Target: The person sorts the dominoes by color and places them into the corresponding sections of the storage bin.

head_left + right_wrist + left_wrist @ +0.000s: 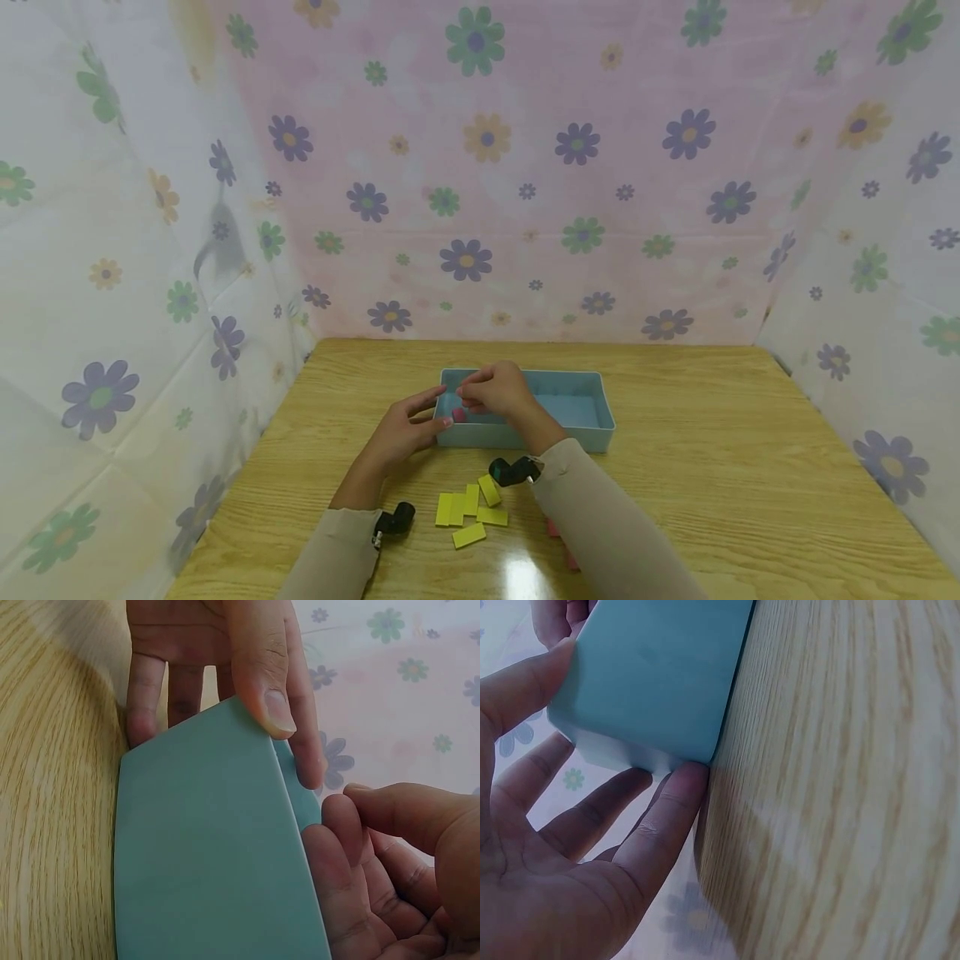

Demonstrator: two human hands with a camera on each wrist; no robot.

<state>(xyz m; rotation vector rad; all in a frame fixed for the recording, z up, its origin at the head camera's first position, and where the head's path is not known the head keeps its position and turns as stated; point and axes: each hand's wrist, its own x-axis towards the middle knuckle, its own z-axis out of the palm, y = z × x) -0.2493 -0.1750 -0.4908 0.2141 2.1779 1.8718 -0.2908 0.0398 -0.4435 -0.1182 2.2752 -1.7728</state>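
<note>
A light blue rectangular box (566, 437) stands on the table. My left hand (405, 432) holds its left end, the thumb on the near rim and the fingers around the end wall, as the left wrist view (592, 847) also shows. My right hand (497, 392) is over the left half of the box. In the right wrist view its fingers (341, 877) are curled beside the rim, thumb and index tips meeting, with nothing visible between them. A small pink block (459, 414) is inside the box near the left end, just below the right fingertips.
Several flat yellow blocks (470, 535) lie on the wooden table (697, 483) in front of the box. Pink-red blocks (553, 528) are partly hidden by the right forearm. Flowered cloth (525, 167) hangs behind the table and at both sides.
</note>
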